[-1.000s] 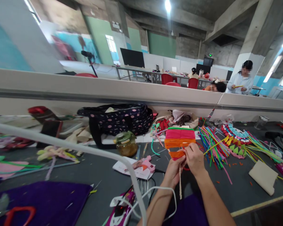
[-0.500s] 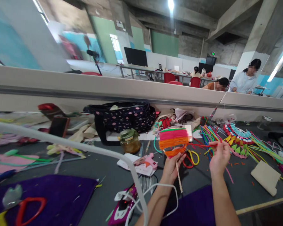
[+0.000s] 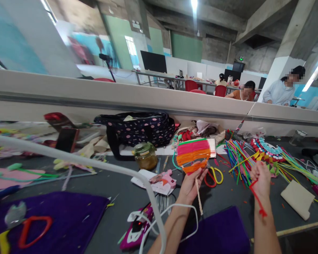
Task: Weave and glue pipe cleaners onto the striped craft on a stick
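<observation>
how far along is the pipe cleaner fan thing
Done: green, pink and orange bands fill the striped pipe-cleaner fan. In hand: the left hand grips its pale stick handle; the right hand holds a red pipe cleaner, not yet woven in. Loose pipe cleaners lie unused.

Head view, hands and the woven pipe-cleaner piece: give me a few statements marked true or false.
1. The left hand holds the striped pipe-cleaner fan by its stick. True.
2. The right hand grips the scissors. False: it holds a red pipe cleaner; the scissors lie on the table.
3. The glass jar stands before the dotted bag. True.
4. The pink glue gun is in the left hand. False: it lies on the table.
</observation>
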A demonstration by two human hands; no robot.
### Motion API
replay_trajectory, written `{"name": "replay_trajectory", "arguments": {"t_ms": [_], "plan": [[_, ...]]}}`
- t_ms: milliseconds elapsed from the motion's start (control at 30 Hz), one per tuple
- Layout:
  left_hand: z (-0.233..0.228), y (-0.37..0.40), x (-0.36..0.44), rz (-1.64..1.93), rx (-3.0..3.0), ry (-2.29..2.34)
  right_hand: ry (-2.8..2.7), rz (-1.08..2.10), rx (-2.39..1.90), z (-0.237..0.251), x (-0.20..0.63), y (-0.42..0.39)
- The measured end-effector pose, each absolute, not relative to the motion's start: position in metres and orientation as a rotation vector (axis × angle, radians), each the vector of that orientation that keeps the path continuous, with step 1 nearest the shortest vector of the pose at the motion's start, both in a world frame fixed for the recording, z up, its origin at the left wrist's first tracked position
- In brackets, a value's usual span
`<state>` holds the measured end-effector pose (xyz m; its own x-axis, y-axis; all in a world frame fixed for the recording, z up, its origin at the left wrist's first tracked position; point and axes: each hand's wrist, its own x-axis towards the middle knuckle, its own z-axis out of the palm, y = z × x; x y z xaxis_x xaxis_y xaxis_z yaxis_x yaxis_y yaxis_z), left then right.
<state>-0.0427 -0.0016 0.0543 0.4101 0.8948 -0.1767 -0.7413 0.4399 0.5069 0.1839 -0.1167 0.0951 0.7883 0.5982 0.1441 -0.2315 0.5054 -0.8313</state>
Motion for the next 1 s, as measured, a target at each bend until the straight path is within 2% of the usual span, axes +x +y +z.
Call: {"name": "replay_trajectory", "arguments": {"t_ms": [133, 233, 567, 1000], "plan": [[0.053, -0.02, -0.029, 0.993, 0.395, 0.469, -0.491, 0.931, -1.073, 0.072, 0.137, -0.094], [0.045, -0.032, -0.021, 0.95, 0.406, 0.492, -0.539, 1.07, -1.125, 0.055, 0.113, -0.081], [0.009, -0.044, -0.008, 0.917, 0.552, 0.577, -0.441, 0.956, -1.102, 0.013, 0.119, -0.054], [-0.024, 0.002, -0.012, 1.011, 0.391, 0.66, -0.506, 0.943, -1.131, -0.032, 0.141, -0.051]]}}
